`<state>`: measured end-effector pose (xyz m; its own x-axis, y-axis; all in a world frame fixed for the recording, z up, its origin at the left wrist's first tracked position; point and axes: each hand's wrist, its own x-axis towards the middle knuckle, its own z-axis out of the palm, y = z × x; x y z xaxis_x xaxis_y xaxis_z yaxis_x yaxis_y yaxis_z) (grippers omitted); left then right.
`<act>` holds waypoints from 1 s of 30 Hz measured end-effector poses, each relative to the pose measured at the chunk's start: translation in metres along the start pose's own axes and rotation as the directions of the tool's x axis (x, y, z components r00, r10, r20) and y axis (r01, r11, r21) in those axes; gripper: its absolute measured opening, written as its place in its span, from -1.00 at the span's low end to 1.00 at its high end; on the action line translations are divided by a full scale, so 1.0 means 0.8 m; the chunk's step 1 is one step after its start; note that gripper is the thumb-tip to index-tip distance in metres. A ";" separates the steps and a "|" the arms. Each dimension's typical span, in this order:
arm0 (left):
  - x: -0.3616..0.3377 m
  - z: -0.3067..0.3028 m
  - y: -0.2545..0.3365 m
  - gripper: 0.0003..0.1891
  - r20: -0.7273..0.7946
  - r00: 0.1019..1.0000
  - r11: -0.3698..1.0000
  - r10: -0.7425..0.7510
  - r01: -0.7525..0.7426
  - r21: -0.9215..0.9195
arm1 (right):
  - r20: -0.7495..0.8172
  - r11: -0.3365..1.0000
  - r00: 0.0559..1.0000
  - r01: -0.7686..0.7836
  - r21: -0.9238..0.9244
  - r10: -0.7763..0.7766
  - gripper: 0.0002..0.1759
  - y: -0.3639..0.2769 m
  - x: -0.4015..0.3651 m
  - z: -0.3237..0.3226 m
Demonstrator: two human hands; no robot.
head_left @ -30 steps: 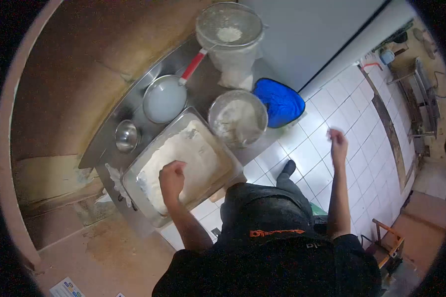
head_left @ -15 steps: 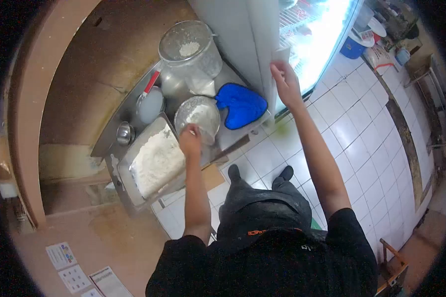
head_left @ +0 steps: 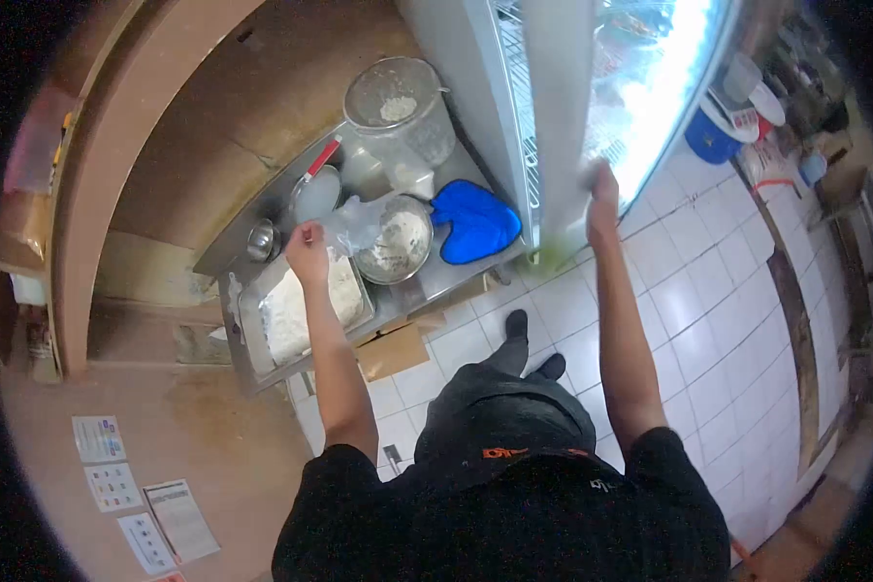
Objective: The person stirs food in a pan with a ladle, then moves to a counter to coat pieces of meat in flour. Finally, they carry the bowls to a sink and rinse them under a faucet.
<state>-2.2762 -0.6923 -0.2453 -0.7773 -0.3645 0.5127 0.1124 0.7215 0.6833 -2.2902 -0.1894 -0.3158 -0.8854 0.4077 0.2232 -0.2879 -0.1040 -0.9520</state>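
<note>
A clear plastic bag (head_left: 356,223) is pinched in my left hand (head_left: 307,254), which is over the tray of white flour (head_left: 286,315). The bag hangs beside a metal bowl with flour in it (head_left: 398,241). To the right of the bowl lies a blue mitt-shaped cloth (head_left: 475,221). My right hand (head_left: 602,199) is at the edge of the fridge door (head_left: 558,126), blurred, with its fingers hard to make out. The door stands partly open, with lit shelves behind it.
A large clear container with a sieve on top (head_left: 398,112), a red-handled strainer (head_left: 317,189) and a small metal bowl (head_left: 263,239) are on the steel counter. A blue bucket (head_left: 713,138) stands on the tiled floor, right of the fridge.
My left hand has moved left from the bowl, drawing the plastic bag off it. The fridge door has swung, and my right hand has moved with its edge. The view has shifted.
</note>
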 end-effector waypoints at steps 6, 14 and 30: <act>-0.009 0.026 -0.010 -0.88 0.062 0.992 0.961 -0.109 0.121 -0.249 | -0.309 0.892 0.945 -0.230 -0.390 0.109 -0.53 -0.017 -0.095 -0.249; -0.038 0.068 -0.043 -0.96 0.102 0.993 0.992 -0.058 0.068 -0.102 | -0.096 0.961 0.991 0.111 0.252 -0.089 -0.71 -0.139 -0.088 -0.470; -0.063 0.103 -0.083 -0.52 0.346 0.924 0.977 -0.164 0.104 0.187 | -0.419 0.877 0.808 -0.477 -0.054 0.414 -0.77 0.047 -0.010 -0.211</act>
<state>-2.2958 -0.6733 -0.3596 -0.9507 -0.2515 0.1812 -0.0868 0.7770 0.6234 -2.2325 -0.0435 -0.3887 -0.6818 0.6664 -0.3017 0.1898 -0.2372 -0.9527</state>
